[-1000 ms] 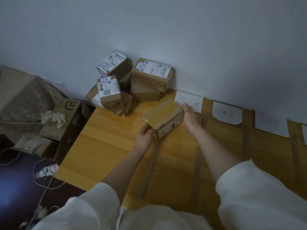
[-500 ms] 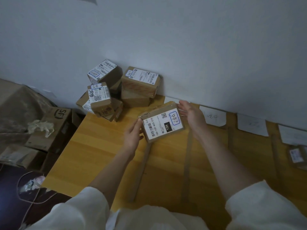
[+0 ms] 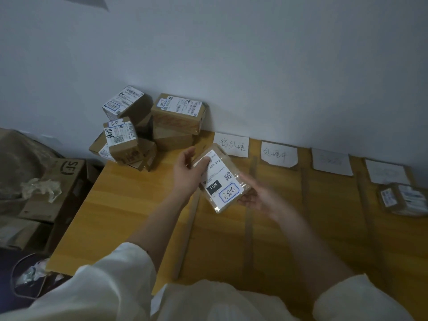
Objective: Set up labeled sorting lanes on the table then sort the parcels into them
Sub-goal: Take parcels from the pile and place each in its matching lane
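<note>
The parcel (image 3: pixel 220 179) I hold in my left grip (image 3: pixel 188 173) and right grip (image 3: pixel 259 198) carries a white label with "15H" in a black block, "A03-210", a QR code and blue-circled handwriting. A paper sign (image 3: pixel 231 144) on the surface (image 3: pixel 129 205) reads "待处理"; the next sign (image 3: pixel 279 154) reads "处理中". The cardboard box (image 3: pixel 67 177) on the left shows "SF".
</note>
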`<move>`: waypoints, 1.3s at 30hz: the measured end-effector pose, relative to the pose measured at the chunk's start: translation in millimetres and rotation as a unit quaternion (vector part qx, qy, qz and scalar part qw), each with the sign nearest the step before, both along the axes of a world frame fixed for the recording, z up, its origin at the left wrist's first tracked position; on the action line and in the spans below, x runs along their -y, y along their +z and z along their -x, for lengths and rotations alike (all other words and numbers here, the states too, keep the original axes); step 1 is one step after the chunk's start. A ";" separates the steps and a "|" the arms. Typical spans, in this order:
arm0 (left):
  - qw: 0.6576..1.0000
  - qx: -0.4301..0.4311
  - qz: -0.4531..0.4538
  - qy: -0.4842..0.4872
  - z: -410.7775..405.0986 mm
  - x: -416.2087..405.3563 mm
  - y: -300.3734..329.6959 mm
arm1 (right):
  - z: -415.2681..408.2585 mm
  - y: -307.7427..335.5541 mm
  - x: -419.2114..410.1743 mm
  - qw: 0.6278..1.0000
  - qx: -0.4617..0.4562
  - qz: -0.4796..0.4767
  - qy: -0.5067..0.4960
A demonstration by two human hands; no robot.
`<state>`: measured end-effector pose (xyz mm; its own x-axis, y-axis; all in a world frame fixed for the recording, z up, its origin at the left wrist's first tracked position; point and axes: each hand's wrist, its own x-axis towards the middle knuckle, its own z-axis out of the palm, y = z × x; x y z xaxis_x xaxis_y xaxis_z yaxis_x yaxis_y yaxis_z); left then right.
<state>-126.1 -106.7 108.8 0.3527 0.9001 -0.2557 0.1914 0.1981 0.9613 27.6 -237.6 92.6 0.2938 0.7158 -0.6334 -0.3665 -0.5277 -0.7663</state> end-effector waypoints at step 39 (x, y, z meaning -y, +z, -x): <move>0.956 -0.133 0.103 -0.240 -128.7 114.4 -59.4 | -112.8 -45.6 153.6 0.941 -0.121 0.053 -0.313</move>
<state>2.6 -221.1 49.5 0.6104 0.5723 -0.5476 0.5394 0.2059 0.8165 140.4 -391.1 47.0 0.4754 0.3798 -0.7936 -0.7873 -0.2190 -0.5764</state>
